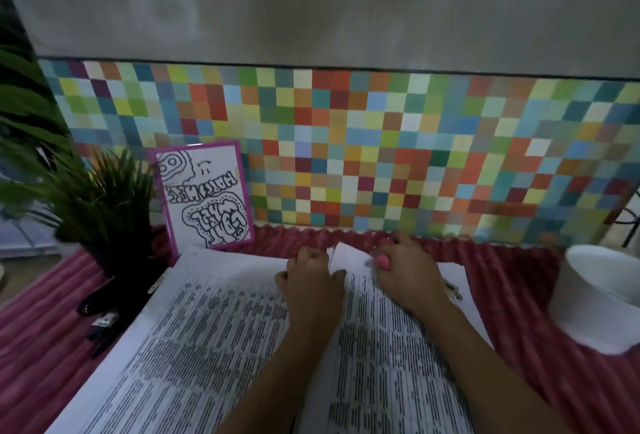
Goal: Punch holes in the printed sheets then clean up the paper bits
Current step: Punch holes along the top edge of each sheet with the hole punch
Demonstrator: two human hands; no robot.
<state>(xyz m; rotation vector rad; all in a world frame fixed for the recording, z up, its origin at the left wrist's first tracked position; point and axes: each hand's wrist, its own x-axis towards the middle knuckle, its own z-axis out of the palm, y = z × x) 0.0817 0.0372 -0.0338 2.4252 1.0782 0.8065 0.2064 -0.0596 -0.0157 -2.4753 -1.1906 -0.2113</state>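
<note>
Level: dim indoor shot, colours muted, no glare.
Source: not in view; light soft and even, brightest on the sheets (214,347) and the white pot (599,298).
Shadows: faint; darkest under the plant (100,201) and down the left edge.
Blur: whole frame soft; print on sheets smears into dashes, unreadable; left grip (311,283) and right grip (407,274) soft-edged; pink tool (382,261) just a blob.
Noise: grey wall (311,7) blotchy, mottled.
Distortion: wide-angle; tile band (381,142) bows, top edge slopes down at right; far-left leaves stretched, out of focus.
Sharpest: framed drawing (206,194), black lines crisp enough.
</note>
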